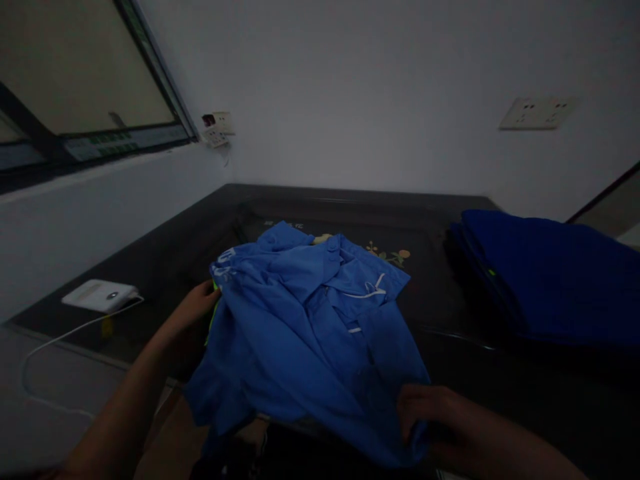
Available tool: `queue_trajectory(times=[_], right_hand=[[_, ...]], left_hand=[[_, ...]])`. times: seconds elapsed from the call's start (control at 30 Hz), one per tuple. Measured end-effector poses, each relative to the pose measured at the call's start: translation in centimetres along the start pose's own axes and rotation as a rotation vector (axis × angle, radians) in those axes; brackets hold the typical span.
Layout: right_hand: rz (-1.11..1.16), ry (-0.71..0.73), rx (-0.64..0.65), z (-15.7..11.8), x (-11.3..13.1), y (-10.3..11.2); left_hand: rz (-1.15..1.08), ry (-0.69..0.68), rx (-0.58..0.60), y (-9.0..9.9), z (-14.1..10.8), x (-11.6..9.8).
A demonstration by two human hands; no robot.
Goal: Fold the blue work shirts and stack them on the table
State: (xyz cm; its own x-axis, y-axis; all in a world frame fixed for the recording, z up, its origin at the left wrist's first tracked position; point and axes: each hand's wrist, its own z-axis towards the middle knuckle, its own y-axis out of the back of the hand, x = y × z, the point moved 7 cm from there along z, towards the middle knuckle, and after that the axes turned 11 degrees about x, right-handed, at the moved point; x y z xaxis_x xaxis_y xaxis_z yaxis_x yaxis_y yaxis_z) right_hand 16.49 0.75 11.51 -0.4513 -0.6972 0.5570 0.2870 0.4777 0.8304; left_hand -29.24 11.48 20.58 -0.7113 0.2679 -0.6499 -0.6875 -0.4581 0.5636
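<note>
A light blue work shirt (300,320) lies rumpled over the dark table, its near part hanging past the front edge. It has a collar, white piping at a pocket and white lettering on the left; a strip of bright green shows beside my left hand (199,303). That hand grips the shirt's left edge, with most of its fingers hidden by the cloth. At the lower right corner, my right hand (425,413) is closed on the hem, fingers curled around the fabric.
A folded stack of dark blue clothes (565,273) sits on the table's right side. On the left lies a white device (100,295) with a white cable (65,337) running off the edge. The dark table (350,195) meets a wall with sockets (539,113); a window (90,73) is at left.
</note>
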Motion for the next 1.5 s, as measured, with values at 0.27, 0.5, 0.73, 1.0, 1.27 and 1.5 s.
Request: queue_trajectory(times=[0.27, 0.5, 0.73, 1.0, 1.27, 1.5], right_hand=[[0.016, 0.016, 0.083, 2.3, 1.4, -1.7], [0.034, 0.113, 0.028, 5.0, 3.9, -2.6], [-0.073, -0.059, -0.163, -2.6, -0.1, 2.2], [-0.239, -0.274, -0.579, -11.3, -8.5, 8.3], [-0.822, -0.369, -1.003, -9.8, -3.1, 8.5], [-0.799, 0.080, -0.426, 4.5, 4.8, -0.6]], left_hand=[[-0.486, -0.236, -0.256, 1.8, 3.0, -8.6], [0.175, -0.948, 0.283, -10.4, -5.2, -26.6], [0.339, -1.092, 0.730, -13.1, -11.2, -26.3], [0.427, -0.813, 0.393, -7.8, 1.2, -18.5], [0.550, -1.000, 0.587, -13.7, 1.0, -18.0], [0.620, -1.091, 0.548, -17.5, 6.0, -18.9]])
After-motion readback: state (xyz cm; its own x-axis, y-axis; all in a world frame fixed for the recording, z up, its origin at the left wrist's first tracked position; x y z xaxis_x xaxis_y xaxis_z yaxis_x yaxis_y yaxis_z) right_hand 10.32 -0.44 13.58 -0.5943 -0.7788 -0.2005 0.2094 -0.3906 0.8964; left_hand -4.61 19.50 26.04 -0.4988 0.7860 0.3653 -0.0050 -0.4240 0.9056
